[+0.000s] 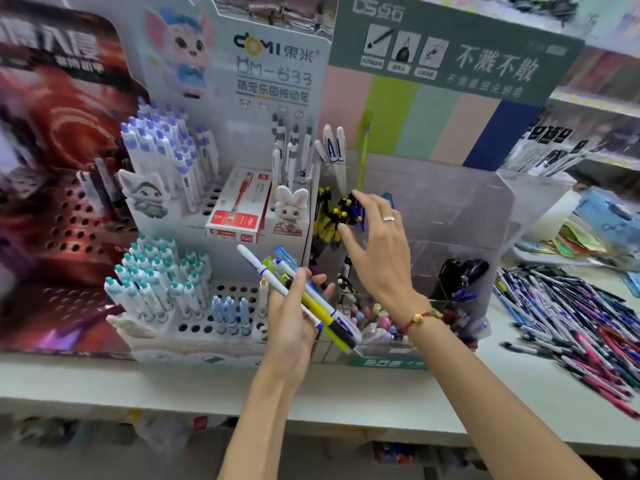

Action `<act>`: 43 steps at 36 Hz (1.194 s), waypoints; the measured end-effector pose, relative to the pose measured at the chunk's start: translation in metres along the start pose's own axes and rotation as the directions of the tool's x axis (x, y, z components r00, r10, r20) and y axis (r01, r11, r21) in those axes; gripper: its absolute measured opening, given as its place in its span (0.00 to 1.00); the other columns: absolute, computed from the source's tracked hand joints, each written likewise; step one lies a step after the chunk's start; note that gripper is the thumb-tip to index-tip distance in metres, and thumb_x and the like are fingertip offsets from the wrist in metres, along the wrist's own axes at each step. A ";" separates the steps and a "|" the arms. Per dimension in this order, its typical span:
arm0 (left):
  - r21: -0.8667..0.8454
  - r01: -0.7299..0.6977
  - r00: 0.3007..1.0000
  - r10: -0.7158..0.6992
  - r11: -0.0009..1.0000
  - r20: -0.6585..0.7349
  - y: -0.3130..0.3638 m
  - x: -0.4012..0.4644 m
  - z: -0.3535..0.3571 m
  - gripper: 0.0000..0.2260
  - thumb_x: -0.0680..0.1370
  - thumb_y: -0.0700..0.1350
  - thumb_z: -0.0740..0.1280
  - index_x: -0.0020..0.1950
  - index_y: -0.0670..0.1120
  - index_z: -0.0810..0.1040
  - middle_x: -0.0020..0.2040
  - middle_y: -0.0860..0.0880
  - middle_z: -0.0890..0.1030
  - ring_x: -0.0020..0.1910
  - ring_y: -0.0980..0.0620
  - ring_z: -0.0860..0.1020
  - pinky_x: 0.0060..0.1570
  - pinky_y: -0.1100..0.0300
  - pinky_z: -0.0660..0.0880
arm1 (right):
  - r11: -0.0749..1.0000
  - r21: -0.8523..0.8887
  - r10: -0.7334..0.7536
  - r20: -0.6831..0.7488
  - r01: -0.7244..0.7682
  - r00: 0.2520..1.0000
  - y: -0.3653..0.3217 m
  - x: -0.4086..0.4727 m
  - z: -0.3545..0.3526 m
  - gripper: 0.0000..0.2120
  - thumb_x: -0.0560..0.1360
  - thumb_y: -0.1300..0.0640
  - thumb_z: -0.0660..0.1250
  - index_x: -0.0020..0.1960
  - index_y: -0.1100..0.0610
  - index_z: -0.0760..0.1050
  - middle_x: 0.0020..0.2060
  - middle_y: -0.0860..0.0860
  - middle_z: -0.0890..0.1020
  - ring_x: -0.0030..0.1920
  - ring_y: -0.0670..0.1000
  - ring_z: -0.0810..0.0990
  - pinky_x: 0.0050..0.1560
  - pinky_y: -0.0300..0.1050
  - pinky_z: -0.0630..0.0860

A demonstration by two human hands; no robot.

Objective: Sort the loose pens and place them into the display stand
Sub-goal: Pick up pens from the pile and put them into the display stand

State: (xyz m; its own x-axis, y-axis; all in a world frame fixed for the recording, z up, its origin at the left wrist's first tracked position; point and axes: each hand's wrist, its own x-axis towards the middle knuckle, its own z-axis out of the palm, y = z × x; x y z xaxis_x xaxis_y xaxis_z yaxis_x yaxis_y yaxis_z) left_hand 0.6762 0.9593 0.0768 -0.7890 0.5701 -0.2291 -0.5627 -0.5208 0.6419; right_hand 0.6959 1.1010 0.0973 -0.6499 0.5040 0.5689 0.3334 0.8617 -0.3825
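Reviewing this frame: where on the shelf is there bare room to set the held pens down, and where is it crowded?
Bare shelf runs along the front edge, before the white display stand and under both forearms. The strip left of the loose pen pile is bare too. Crowded: that pile on the right, and the clear compartment by the right hand.

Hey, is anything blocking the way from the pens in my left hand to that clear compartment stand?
Nothing solid, as far as I can see. The bundle of pens in your left hand sits right beside the clear acrylic stand. Only your right hand hovers over its compartments, fingers at the yellow-and-blue pens.
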 end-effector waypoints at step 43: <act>0.129 -0.036 0.989 0.054 0.991 -0.136 0.009 0.033 0.007 0.03 0.82 0.46 0.59 0.52 0.50 0.71 0.47 0.49 0.74 0.50 0.50 0.75 0.64 0.41 0.71 | 0.858 0.463 0.143 0.199 -0.222 0.969 0.014 -0.006 -0.052 0.21 0.79 0.64 0.63 0.69 0.58 0.64 0.47 0.49 0.77 0.39 0.50 0.82 0.41 0.41 0.81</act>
State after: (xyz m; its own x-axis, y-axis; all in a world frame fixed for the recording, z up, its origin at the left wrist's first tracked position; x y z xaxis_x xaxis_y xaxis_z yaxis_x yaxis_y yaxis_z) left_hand 0.6466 0.9780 0.0802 -0.8442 0.4496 -0.2919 -0.4976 -0.4548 0.7386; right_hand 0.7399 1.1135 0.1268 -0.7181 0.6005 0.3517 0.1142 0.6003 -0.7916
